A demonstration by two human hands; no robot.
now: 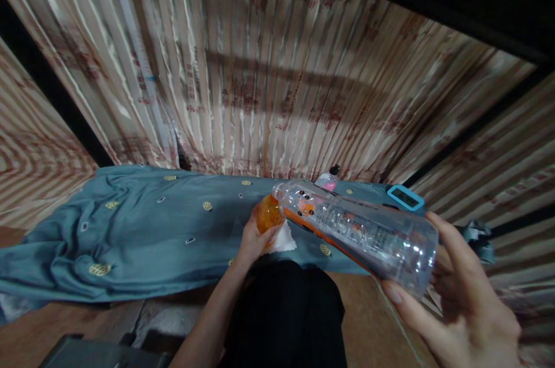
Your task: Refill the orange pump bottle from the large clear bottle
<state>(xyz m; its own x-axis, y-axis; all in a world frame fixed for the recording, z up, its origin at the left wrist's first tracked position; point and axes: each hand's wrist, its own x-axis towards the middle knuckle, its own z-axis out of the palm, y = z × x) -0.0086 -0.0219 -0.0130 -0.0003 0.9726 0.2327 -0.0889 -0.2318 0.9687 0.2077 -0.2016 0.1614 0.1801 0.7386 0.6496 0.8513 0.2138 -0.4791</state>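
Hands work together: right hand grips a clear bottle at its base, long axis tilted toward the left hand, which clasps an orange cup at the bottle's mouth, above blue cloth.

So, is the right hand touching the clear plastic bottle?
Touching. The head view shows the right hand wrapped around the base of the clear plastic bottle, thumb below and fingers behind it, holding it tilted.
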